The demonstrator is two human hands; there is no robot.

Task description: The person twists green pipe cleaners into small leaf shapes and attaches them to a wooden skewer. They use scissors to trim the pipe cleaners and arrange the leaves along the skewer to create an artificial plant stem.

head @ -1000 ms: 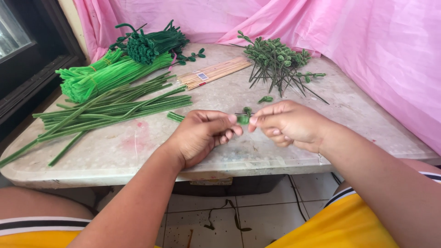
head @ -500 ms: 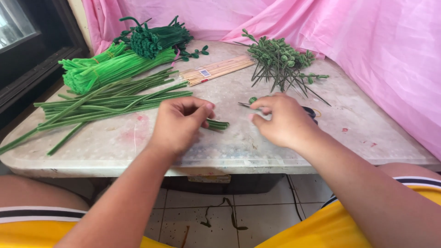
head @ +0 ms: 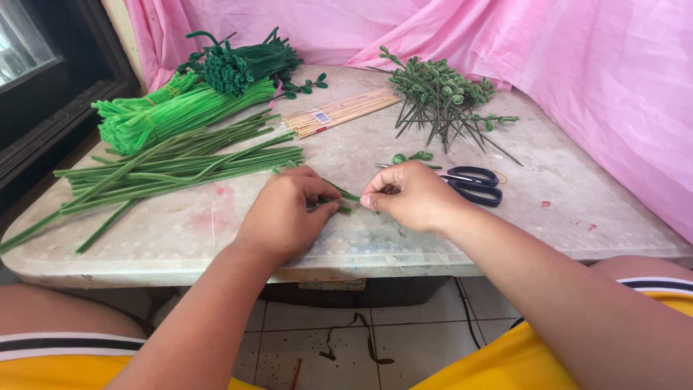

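Observation:
My left hand and my right hand rest on the marble table, close together near its front edge. Between them lie short dark green pipe cleaner pieces. The left fingers pinch one end of a piece; the right fingertips close on the other end. A small bent green leaf piece lies just beyond my right hand. Black-handled scissors lie to the right of that hand.
Long dark green stems lie at left, with bright green pipe cleaners and a dark green bundle behind. Wooden skewers sit mid-table. A pile of finished leafy stems is at back right. Pink cloth drapes behind.
Both hands have come down from holding a small leaf piece in the air to the tabletop, and now close on short green pieces lying there.

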